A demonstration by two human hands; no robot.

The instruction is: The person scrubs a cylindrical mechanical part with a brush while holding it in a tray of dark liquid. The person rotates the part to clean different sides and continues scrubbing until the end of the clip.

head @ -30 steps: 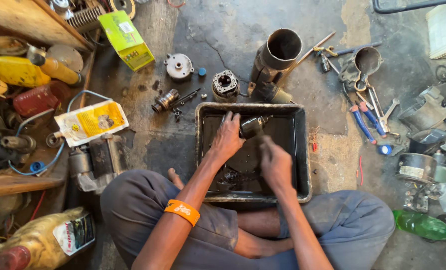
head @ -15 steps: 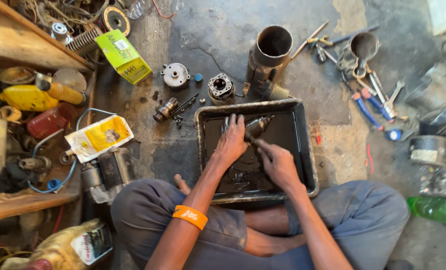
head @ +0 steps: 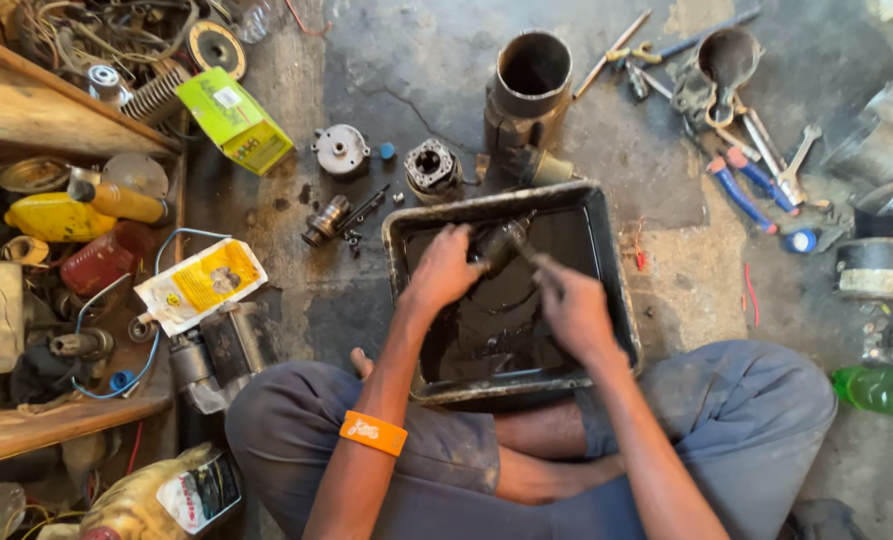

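Left hand [head: 445, 268] grip closed round dark metal part [head: 497, 243] over black tray [head: 607, 290], right hand [head: 574, 305] fingers curled, contents unclear.

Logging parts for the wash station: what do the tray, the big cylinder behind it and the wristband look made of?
Tray: likely sheet metal, its bent rim dented and grimy, with dark oily liquid inside.
Cylinder: probably steel or iron; thick wall, dull grey-brown, rusty-looking surface.
Wristband: looks like rubber or silicone; smooth orange band on the left forearm.
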